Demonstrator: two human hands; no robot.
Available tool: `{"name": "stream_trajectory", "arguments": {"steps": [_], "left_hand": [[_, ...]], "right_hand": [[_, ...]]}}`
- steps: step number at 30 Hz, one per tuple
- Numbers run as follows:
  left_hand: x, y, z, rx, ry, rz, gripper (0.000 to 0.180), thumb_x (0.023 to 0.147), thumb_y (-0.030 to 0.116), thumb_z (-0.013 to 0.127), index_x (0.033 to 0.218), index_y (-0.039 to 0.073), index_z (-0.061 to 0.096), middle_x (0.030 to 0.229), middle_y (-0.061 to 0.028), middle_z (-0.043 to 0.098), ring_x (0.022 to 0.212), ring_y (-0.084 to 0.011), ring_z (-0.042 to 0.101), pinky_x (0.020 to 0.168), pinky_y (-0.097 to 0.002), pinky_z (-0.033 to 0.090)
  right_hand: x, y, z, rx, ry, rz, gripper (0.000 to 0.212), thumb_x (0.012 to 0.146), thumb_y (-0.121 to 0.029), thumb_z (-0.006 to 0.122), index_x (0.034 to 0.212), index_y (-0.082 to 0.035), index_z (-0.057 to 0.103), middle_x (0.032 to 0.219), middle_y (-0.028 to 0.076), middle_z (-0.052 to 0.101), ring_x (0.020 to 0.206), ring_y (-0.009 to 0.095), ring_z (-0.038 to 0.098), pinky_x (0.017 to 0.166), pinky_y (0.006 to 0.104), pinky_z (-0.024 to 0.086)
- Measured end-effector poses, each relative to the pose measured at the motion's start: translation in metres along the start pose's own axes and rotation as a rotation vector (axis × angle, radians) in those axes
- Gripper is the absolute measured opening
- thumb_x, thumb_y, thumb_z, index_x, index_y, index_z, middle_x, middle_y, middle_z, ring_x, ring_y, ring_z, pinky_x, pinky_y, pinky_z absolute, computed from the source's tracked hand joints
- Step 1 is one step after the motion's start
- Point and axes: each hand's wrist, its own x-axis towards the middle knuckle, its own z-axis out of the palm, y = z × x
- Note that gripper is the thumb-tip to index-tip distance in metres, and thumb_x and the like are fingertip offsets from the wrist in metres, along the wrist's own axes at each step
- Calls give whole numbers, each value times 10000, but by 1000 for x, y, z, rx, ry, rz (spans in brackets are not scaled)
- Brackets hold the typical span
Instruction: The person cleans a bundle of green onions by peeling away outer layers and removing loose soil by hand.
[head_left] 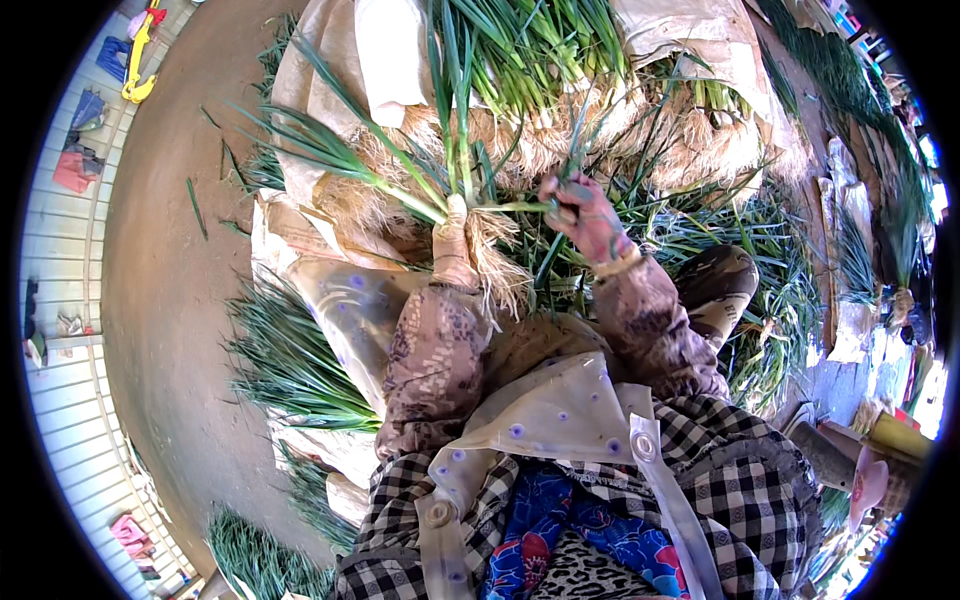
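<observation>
Scallions everywhere, and the sorting looks only partly through, by my reading. Over on the far left, bare earth floor with a few stray leaves, then one loose heap of trimmed green leaves lying by the person's left knee, and a second smaller heap down at the lower edge. Those look like the discard, so some cleaning is already behind us.

Now the left hand, gloved: fingers wrapped closed around the neck of a single bunch of scallions, held just above the lap, roots hanging down in a pale tangle, green tops fanning up and to the left. One bunch in hand, then; how many stalks it holds I cannot count.

Moving right, the right hand, in a stained glove, is raised just beside the bunch. Its fingers are pinched shut on a thin green leaf that runs back to the bunch, so that leaf is not yet off.

Behind both hands lies the big pile of uncleaned scallions on pale sacking, roots facing the person, far too many to count. My judgement: most of the work is left. Right of the knee, another spread of green leaves, and at the far right edge more bunches laid on sheets. Two hands, one bunch held, one leaf gripped.
</observation>
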Motion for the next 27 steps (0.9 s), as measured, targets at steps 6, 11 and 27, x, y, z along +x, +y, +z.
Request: {"name": "stream_trajectory", "arguments": {"steps": [6, 11, 27], "left_hand": [[3, 18, -18, -74, -61, -118, 282, 832, 240, 555, 990, 7, 554, 846, -95, 613, 594, -173, 582, 529, -304, 518], [-16, 29, -21, 181, -370, -58, 343, 812, 82, 549, 1142, 10, 488, 1141, -42, 516, 896, -97, 509, 767, -238, 436], [0, 18, -25, 352, -144, 126, 138, 772, -29, 583, 903, -13, 547, 765, -58, 587, 653, -116, 560, 573, -210, 467]], "right_hand": [[-47, -10, -65, -83, 90, -343, 129, 793, -117, 556, 872, -17, 533, 784, 94, 570, 688, 169, 578, 540, 218, 471], [-39, -6, -78, -1847, 422, -280, 373, 754, -240, 636, 1056, -48, 532, 886, 127, 599, 730, 187, 596, 650, 289, 476], [-31, 4, -106, -2075, -212, -73, 217, 774, -272, 559, 750, -66, 625, 731, 101, 612, 648, 216, 600, 595, 322, 478]]}}
